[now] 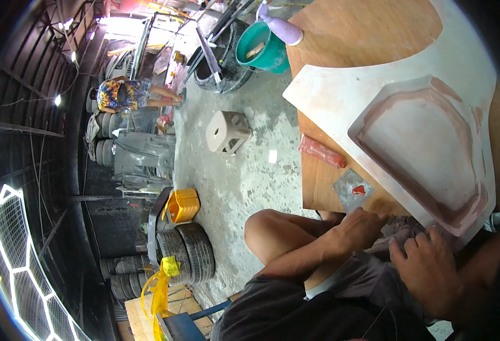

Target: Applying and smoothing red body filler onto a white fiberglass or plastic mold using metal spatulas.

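Note:
A white moulded panel (329,85) with a deep, angular recess smeared reddish-brown lies on a brown wooden board (324,190). Beside the board's near corner is my left hand (362,228), its fingers curled at the lower corner of a small grey plate (344,184). What it grips, if anything, is hidden. On that plate sits a dab of red putty (358,190). My right hand (429,271) has its fingers apart, close to the panel's lower edge, over greyish crumpled cloth (401,230). A red tube-shaped pack (322,151) lies on the board past the plate.
A lilac spray bottle (284,28) and a green bucket (264,51) are at the board's far left corner. On the concrete floor stand a beige stool (227,132), a yellow container (183,206) and stacked tyres (196,253). Another person (126,95) bends over farther off.

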`<control>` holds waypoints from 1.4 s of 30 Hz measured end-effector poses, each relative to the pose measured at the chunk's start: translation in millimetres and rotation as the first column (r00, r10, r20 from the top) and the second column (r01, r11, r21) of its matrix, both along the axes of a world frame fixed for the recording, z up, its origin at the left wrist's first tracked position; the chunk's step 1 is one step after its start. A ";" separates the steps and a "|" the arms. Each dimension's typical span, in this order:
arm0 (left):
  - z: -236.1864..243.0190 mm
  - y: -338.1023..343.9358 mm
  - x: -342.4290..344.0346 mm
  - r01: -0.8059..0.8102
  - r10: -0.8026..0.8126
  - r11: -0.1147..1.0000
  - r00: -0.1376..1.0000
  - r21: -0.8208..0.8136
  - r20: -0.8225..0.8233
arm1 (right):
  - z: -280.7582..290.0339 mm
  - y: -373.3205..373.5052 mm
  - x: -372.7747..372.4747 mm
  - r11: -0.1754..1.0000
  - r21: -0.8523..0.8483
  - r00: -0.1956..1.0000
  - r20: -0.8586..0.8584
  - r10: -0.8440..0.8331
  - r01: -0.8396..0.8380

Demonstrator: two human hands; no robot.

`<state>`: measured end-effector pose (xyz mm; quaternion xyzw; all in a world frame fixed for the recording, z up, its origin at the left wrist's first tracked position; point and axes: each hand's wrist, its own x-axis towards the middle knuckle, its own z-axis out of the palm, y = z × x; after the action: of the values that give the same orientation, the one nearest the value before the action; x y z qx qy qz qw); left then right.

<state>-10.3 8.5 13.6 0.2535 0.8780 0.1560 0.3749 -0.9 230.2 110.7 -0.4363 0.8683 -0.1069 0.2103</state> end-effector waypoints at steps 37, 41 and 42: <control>1.1 2.2 -2.6 0.019 -0.018 0.999 0.999 -0.029 0.029 | -2.4 1.2 0.1 1.000 -0.015 0.999 -0.040 0.011 -0.012; -3.6 -1.2 -0.4 0.016 -0.015 0.999 1.000 -0.029 0.024 | -6.9 -0.3 0.6 0.999 -0.033 0.999 -0.053 0.012 -0.014; -4.1 -2.5 -0.1 0.009 -0.008 0.999 1.000 -0.033 0.027 | -7.7 -1.2 0.5 0.999 -0.037 0.998 -0.061 0.012 -0.014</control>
<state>-10.4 5.9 9.5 0.2489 0.8742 0.1434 0.3915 -0.4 229.0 102.9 -0.4487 0.8694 -0.1086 0.1762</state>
